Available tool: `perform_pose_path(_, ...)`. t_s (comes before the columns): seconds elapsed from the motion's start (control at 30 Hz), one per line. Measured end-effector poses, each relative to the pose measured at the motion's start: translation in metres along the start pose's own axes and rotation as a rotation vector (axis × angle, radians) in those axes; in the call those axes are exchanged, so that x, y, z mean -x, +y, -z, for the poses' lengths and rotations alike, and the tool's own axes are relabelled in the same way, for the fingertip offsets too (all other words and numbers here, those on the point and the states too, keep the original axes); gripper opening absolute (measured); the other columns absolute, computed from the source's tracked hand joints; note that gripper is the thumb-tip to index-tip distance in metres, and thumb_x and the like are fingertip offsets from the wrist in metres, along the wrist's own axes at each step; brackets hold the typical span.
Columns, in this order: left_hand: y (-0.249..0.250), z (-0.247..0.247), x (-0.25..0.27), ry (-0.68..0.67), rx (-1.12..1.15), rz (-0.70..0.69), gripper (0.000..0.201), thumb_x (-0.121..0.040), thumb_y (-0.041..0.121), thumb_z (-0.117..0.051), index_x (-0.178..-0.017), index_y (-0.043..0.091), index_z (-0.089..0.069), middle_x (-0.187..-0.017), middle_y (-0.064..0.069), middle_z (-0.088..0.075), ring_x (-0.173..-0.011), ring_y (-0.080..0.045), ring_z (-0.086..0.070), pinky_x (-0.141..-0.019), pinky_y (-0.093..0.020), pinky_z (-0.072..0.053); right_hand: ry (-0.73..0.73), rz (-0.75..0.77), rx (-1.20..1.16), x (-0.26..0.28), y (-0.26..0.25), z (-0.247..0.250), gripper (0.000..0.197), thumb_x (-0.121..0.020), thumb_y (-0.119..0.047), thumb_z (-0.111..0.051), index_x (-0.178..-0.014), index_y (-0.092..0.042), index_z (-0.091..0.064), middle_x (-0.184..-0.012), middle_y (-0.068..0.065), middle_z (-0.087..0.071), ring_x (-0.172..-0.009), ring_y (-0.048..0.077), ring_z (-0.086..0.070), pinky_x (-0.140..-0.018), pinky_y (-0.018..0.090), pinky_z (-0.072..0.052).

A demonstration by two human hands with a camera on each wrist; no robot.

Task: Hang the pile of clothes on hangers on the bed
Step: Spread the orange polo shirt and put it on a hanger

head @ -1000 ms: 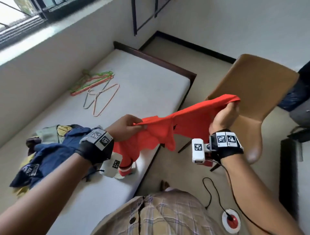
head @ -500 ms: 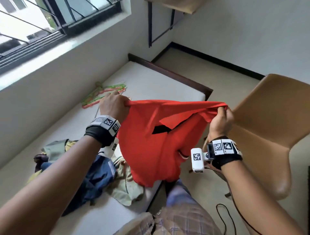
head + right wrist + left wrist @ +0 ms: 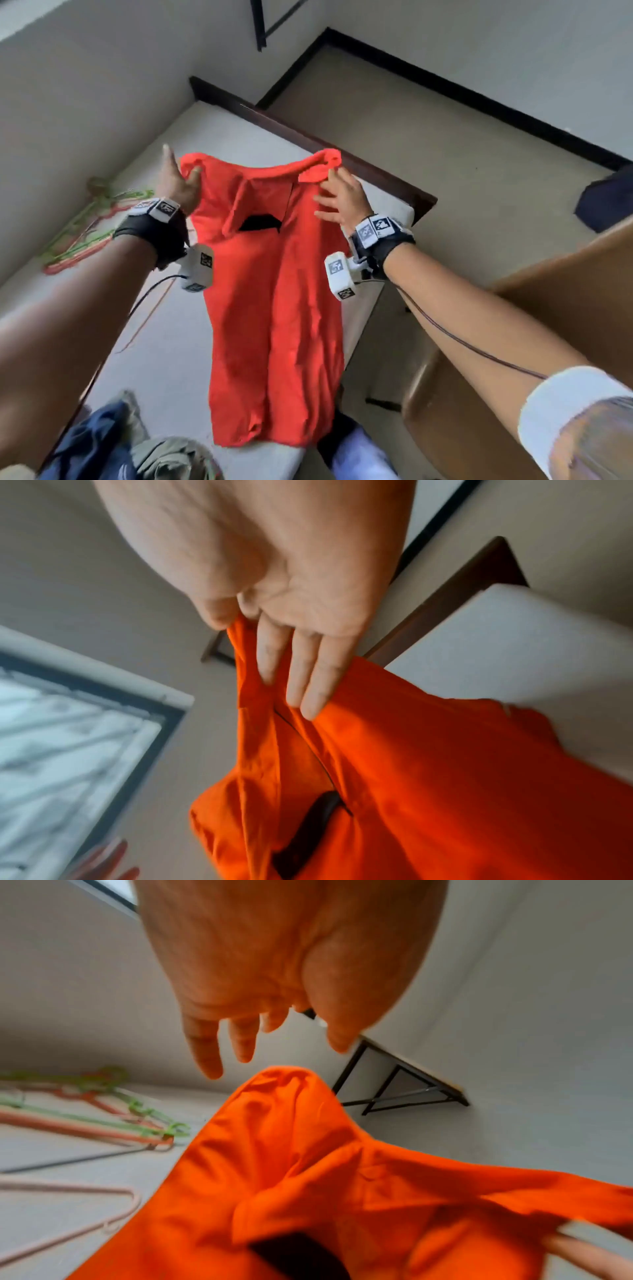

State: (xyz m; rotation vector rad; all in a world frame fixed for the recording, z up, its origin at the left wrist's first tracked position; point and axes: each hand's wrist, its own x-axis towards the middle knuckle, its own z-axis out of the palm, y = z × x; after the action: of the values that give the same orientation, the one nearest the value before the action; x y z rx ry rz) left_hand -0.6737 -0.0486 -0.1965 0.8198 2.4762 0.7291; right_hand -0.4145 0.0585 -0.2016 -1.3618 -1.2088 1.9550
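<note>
Orange shirt spread above the bed, hem near the clothes pile | left hand fingers straight, off the cloth | right hand thumb pinches the shoulder, other fingers straight | hangers by the wall

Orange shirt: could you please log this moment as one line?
orange shirt: spread over bed | left hand: open, by shoulder | right hand: pinches other shoulder | hangers: on bed
</note>
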Motion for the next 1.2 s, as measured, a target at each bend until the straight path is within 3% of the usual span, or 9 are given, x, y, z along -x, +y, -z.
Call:
perform_pose_path(0.07, -0.017, -0.035, -0.018, -0.140, -0.009, 0.015, 0.069, -0.099, 0.033, -0.056, -0.154, 0.011, -0.022, -0.153, -0.022, -0.036, -0.139, -0.034, -0.039, -0.111, -0.035, -0.030, -0.132, -0.112, 0.208, -0.036, 0.013, 0.002, 0.054, -0.107, -0.040, -0.043, -0.156, -0.035, -0.023, -0.139, 0.008, -0.056, -0.107, 0.029, -0.060, -0.093, 0.046, -0.051)
perform_pose_path(0.1, -0.032, -0.056, -0.018, -0.222, -0.053, 0.030, 0.065, -0.096, 0.034, -0.060, -0.151, 0.011, -0.033, -0.146, -0.022, -0.045, -0.132, -0.035, -0.047, -0.108, -0.038, -0.037, -0.143, -0.162, 0.312, -0.048, 0.030, 0.006, 0.052, -0.106, -0.038, -0.046, -0.155, -0.031, -0.029, -0.136, 0.010, -0.060, -0.101, 0.028, -0.061, -0.089, 0.042, -0.051)
perform_pose_path(0.17, -0.072, -0.096, 0.004, -0.384, -0.176, 0.067, 0.056, -0.093, 0.033, -0.065, -0.142, 0.011, -0.047, -0.135, -0.020, -0.057, -0.121, -0.035, -0.056, -0.100, -0.039, -0.043, -0.110, -0.240, 0.497, -0.060, 0.080, 0.014, 0.020, -0.103, -0.029, -0.052, -0.121, -0.025, -0.060, -0.118, 0.016, -0.068, -0.082, 0.024, -0.060, -0.068, 0.030, -0.047)
perform_pose_path(0.23, -0.122, -0.134, 0.046, -0.488, -0.324, 0.091, 0.060, -0.091, 0.031, -0.067, -0.142, 0.011, -0.045, -0.134, -0.022, -0.056, -0.121, -0.037, -0.056, -0.100, -0.039, -0.043, -0.072, -0.302, 0.682, -0.056, 0.145, 0.029, 0.011, -0.098, -0.025, -0.058, -0.099, -0.021, -0.068, -0.098, 0.009, -0.068, -0.074, 0.020, -0.058, -0.060, 0.025, -0.043)
perform_pose_path(0.37, -0.217, -0.183, 0.137, -0.601, -0.410, 0.273, 0.078, -0.083, 0.038, -0.072, -0.147, 0.015, -0.035, -0.137, -0.023, -0.048, -0.122, -0.040, -0.053, -0.101, -0.043, -0.044, -0.068, -0.388, 0.866, -0.010, 0.259, 0.051, 0.029, -0.093, -0.025, -0.064, -0.121, -0.019, -0.070, -0.114, 0.002, -0.072, -0.107, 0.022, -0.066, -0.095, 0.030, -0.049)
perform_pose_path(0.57, -0.297, -0.196, 0.217, -0.384, -0.328, 0.467, 0.097, -0.074, 0.028, -0.081, -0.152, 0.013, -0.026, -0.143, -0.023, -0.036, -0.125, -0.045, -0.045, -0.100, -0.054, -0.042, -0.089, -0.188, 0.921, 0.088, 0.369, 0.039, 0.019, -0.086, -0.019, -0.069, -0.105, -0.019, -0.072, -0.094, 0.000, -0.066, -0.089, 0.023, -0.065, -0.088, 0.040, -0.051)
perform_pose_path(0.77, -0.330, -0.189, 0.236, -0.294, -0.300, 0.546, 0.079, -0.075, 0.042, -0.079, -0.134, 0.013, -0.037, -0.126, -0.021, -0.051, -0.115, -0.042, -0.053, -0.094, -0.052, -0.045, -0.445, 0.020, 1.201, 0.147, 0.420, -0.005, 0.061, -0.075, -0.052, -0.072, -0.131, -0.037, -0.053, -0.121, -0.007, -0.048, -0.112, 0.018, -0.048, -0.093, 0.037, -0.047)
perform_pose_path(0.93, -0.352, -0.194, 0.243, -0.304, -0.246, 0.464, 0.026, -0.095, 0.028, -0.056, -0.106, 0.006, -0.049, -0.109, -0.026, -0.063, -0.101, -0.045, -0.059, -0.080, -0.043, -0.042, -0.353, 0.107, 1.344, 0.158, 0.444, -0.030, 0.077, -0.067, -0.054, -0.077, -0.136, -0.043, -0.044, -0.125, -0.008, -0.042, -0.114, 0.018, -0.043, -0.093, 0.040, -0.043)
perform_pose_path(1.2, -0.395, -0.143, 0.252, 0.034, -0.198, 0.591, 0.026, -0.098, 0.018, -0.045, -0.115, 0.003, -0.057, -0.115, -0.032, -0.060, -0.106, -0.049, -0.056, -0.089, -0.046, -0.042, -0.216, 0.239, 1.338, 0.173, 0.462, -0.016, 0.046, -0.080, -0.024, -0.071, -0.124, -0.034, -0.060, -0.107, -0.005, -0.051, -0.100, 0.021, -0.051, -0.083, 0.040, -0.052)
